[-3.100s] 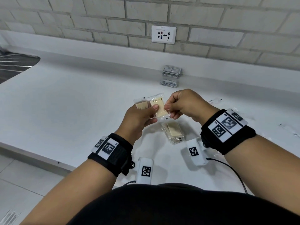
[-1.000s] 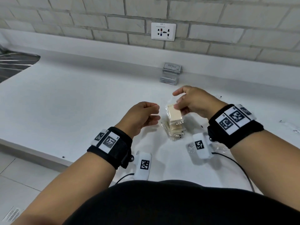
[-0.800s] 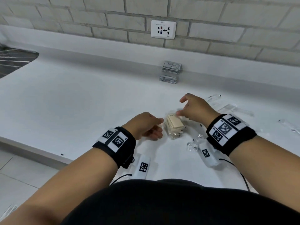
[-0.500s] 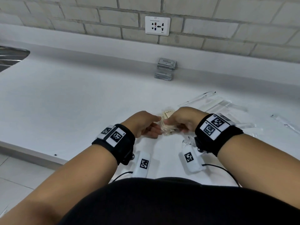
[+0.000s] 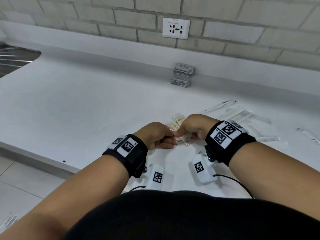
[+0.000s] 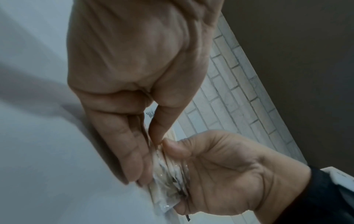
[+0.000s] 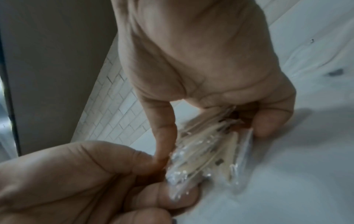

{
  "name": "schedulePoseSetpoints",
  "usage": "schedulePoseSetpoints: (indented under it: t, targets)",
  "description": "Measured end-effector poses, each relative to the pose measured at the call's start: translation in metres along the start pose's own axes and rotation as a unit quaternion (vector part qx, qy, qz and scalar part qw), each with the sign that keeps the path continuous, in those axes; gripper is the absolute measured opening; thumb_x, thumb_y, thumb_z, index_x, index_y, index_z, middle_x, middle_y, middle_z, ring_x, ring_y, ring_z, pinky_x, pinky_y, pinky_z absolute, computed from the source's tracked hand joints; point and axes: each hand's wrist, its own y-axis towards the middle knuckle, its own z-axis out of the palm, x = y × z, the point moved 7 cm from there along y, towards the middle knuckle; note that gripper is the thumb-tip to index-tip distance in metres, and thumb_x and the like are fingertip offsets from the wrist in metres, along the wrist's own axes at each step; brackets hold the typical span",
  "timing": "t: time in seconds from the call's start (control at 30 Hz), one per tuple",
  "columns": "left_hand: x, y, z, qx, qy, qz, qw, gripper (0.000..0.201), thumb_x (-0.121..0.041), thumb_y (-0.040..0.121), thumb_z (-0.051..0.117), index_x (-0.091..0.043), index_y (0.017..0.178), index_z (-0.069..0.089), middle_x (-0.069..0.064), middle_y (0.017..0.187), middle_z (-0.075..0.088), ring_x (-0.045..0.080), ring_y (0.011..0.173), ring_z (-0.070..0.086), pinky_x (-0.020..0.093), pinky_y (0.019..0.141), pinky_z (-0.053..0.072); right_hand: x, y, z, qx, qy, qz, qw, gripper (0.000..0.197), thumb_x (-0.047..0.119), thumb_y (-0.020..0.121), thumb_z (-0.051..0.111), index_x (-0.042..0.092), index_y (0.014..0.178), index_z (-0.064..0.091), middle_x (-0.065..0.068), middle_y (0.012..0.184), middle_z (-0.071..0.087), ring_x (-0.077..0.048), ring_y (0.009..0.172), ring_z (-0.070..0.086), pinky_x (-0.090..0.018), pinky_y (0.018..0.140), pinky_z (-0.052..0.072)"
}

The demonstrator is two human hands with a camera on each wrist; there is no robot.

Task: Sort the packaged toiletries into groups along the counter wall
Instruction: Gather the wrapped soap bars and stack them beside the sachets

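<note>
A small stack of clear-wrapped beige packets lies on the white counter near its front edge. Both hands are closed in on it. My left hand holds the stack's left side, thumb on top and fingers down its flank. From the other side my right hand grips the stack between thumb and curled fingers. The hands hide most of the stack in the head view. A pile of grey packets stands against the counter wall.
Several long clear-wrapped items lie scattered right of my hands, with one more further right. A metal sink is at the far left. A wall socket sits above the grey pile. The counter's front edge runs close by.
My right hand set the packet it held on the beige stack. Both hands then dropped to the counter and closed round the stack from either side.
</note>
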Motion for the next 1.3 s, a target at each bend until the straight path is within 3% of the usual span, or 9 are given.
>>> schedulePoseSetpoints:
  t: [0.13,0.27,0.37,0.47,0.57,0.63,0.8,1.0,1.3]
  targets:
    - [0.000,0.000,0.004,0.023,-0.012,0.000,1.000,0.015,0.000,0.095,0.044,0.001,0.091,0.058,0.017,0.087,0.065,0.021,0.072,0.064,0.030,0.069,0.058,0.001,0.001,-0.001,0.027,-0.020,-0.019,0.999,0.037,0.013,0.041,0.090,0.002,0.073,0.075,-0.018,0.095,0.074,-0.039,0.097,0.067,-0.057,0.091,0.049]
    - [-0.019,-0.005,-0.005,-0.004,-0.008,0.053,0.999,0.021,0.002,0.091,0.046,-0.006,0.108,0.055,0.016,0.096,0.066,0.023,0.082,0.065,0.034,0.079,0.055,0.030,-0.009,-0.018,-0.034,-0.124,-0.143,0.981,0.056,0.010,0.057,0.087,0.006,0.105,0.058,-0.014,0.098,0.067,-0.032,0.085,0.067,-0.040,0.068,0.059]
    - [-0.040,-0.005,-0.031,-0.111,0.137,0.126,0.976,0.054,-0.008,0.086,0.060,-0.016,0.134,0.036,0.011,0.111,0.057,0.023,0.092,0.059,0.034,0.078,0.052,0.057,-0.025,-0.027,-0.168,-0.326,-0.257,0.894,0.054,0.020,0.070,0.078,0.015,0.114,0.046,-0.005,0.103,0.061,-0.028,0.092,0.059,-0.032,0.071,0.047]
    - [-0.043,-0.002,-0.031,-0.121,0.328,0.136,0.927,0.069,-0.015,0.079,0.069,-0.019,0.139,0.034,0.006,0.130,0.050,0.024,0.106,0.058,0.033,0.086,0.051,0.064,-0.033,-0.010,-0.216,-0.450,-0.323,0.804,0.045,0.026,0.076,0.071,0.016,0.111,0.044,-0.006,0.102,0.062,-0.030,0.094,0.060,-0.035,0.070,0.044]
    - [-0.037,-0.001,-0.021,-0.114,0.400,0.128,0.901,0.064,-0.012,0.075,0.069,-0.014,0.133,0.039,0.008,0.122,0.056,0.024,0.100,0.060,0.030,0.076,0.049,0.053,-0.020,0.002,-0.157,-0.441,-0.288,0.836,0.061,0.027,0.066,0.082,0.016,0.113,0.044,-0.005,0.104,0.061,-0.028,0.094,0.060,-0.039,0.077,0.051]
    - [-0.035,0.001,-0.018,-0.100,0.350,0.139,0.921,0.066,-0.009,0.074,0.072,-0.012,0.132,0.039,0.009,0.117,0.058,0.022,0.095,0.060,0.031,0.075,0.048,0.052,-0.017,0.005,-0.146,-0.440,-0.285,0.839,0.067,0.028,0.061,0.085,0.016,0.114,0.045,-0.005,0.107,0.059,-0.028,0.096,0.059,-0.039,0.078,0.051]
    - [-0.041,0.002,-0.025,-0.131,0.321,0.175,0.921,0.073,-0.020,0.069,0.081,-0.016,0.131,0.043,0.008,0.118,0.057,0.023,0.097,0.061,0.032,0.076,0.052,0.061,-0.029,0.011,-0.201,-0.480,-0.365,0.772,0.066,0.027,0.067,0.080,0.014,0.123,0.046,-0.006,0.118,0.055,-0.028,0.108,0.051,-0.036,0.081,0.040]
    - [-0.046,0.000,-0.028,-0.176,0.425,0.210,0.863,0.055,-0.028,0.066,0.082,-0.024,0.115,0.058,0.001,0.114,0.054,0.021,0.103,0.056,0.027,0.083,0.044,0.043,-0.018,-0.003,-0.152,-0.382,-0.284,0.866,0.081,0.036,0.059,0.084,0.019,0.129,0.047,-0.005,0.122,0.049,-0.026,0.114,0.046,-0.039,0.092,0.045]
    - [-0.032,0.002,-0.009,-0.100,0.352,0.232,0.901,0.088,0.000,0.078,0.066,-0.020,0.147,0.015,0.006,0.136,0.037,0.017,0.108,0.052,0.018,0.085,0.039,0.019,-0.008,-0.003,-0.145,-0.321,-0.249,0.902,0.085,0.028,0.070,0.078,0.026,0.141,0.032,-0.008,0.130,0.043,-0.028,0.123,0.041,-0.042,0.099,0.042]
